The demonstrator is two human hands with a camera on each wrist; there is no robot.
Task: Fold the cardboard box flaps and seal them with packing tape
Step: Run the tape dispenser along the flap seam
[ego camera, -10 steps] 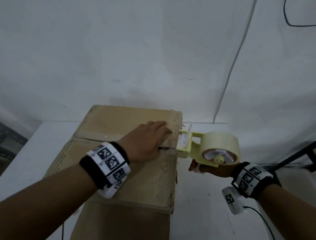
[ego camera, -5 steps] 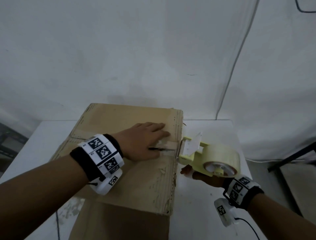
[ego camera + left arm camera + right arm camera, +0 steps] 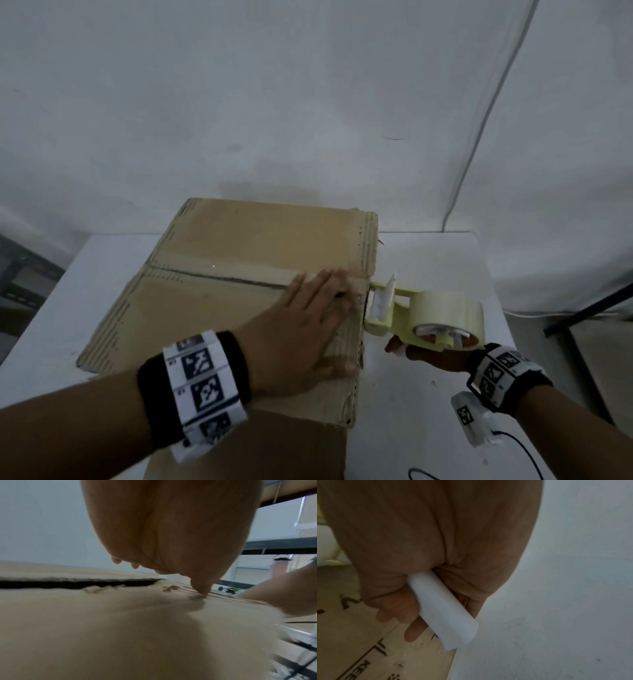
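A brown cardboard box (image 3: 239, 240) stands on the white table with its top flaps folded down; a dark seam (image 3: 219, 278) runs across the top. My left hand (image 3: 308, 322) lies flat with straight fingers on the flaps near the right end of the seam, pressing them (image 3: 200, 589). A pale yellow tape dispenser (image 3: 424, 317) with a roll of packing tape sits just off the box's right edge, its mouth against that edge. My right hand (image 3: 428, 354) grips its white handle (image 3: 443, 609) from below.
The white table (image 3: 428, 411) extends to the right of the box, ending at a wall behind. A cable (image 3: 479, 120) runs down the wall. Dark shelving (image 3: 20, 274) stands at the far left, a dark frame (image 3: 589, 311) at the right.
The tape dispenser has come back up against the box's right edge at the seam. My left hand stays pressed flat on the flaps and has slid slightly toward me.
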